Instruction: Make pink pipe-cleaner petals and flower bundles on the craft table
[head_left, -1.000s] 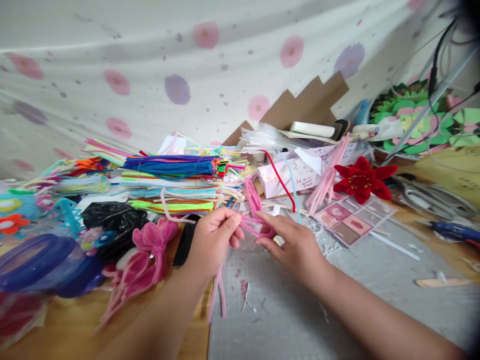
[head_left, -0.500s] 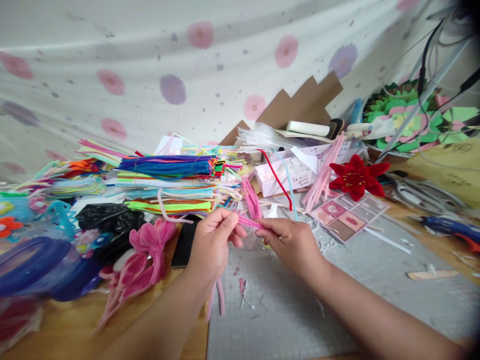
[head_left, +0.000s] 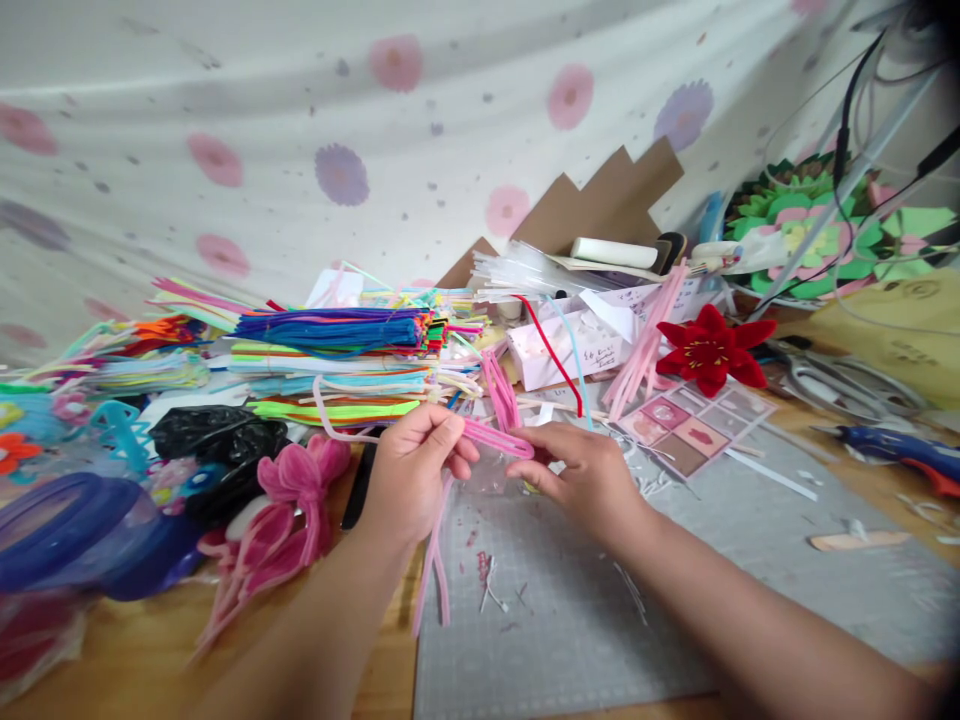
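Observation:
Above the cutting mat, my left hand (head_left: pixel 420 465) pinches a pink pipe cleaner (head_left: pixel 491 437) that is bent into a long narrow loop. Its two loose ends hang down below the left palm toward the mat. At the loop's rounded end, my right hand (head_left: pixel 585 478) has its thumb below and index finger above, touching the fuzzy strand. Part of the pipe cleaner is hidden inside the left fingers. To the left of my left hand lie finished pink pipe-cleaner petals (head_left: pixel 304 490) with stems.
Bundles of coloured pipe cleaners (head_left: pixel 337 335) are stacked behind on the left. A red flower (head_left: pixel 712 350), an eyeshadow palette (head_left: pixel 690 430), scissors (head_left: pixel 840 385) and a blue glue gun (head_left: pixel 900 445) are on the right. Scraps dot the grey cutting mat (head_left: pixel 555 630).
The right fingers have loosened and moved slightly, so the rounded end of the pink loop now shows. The left hand still pinches the pipe cleaner and has shifted a little left and up.

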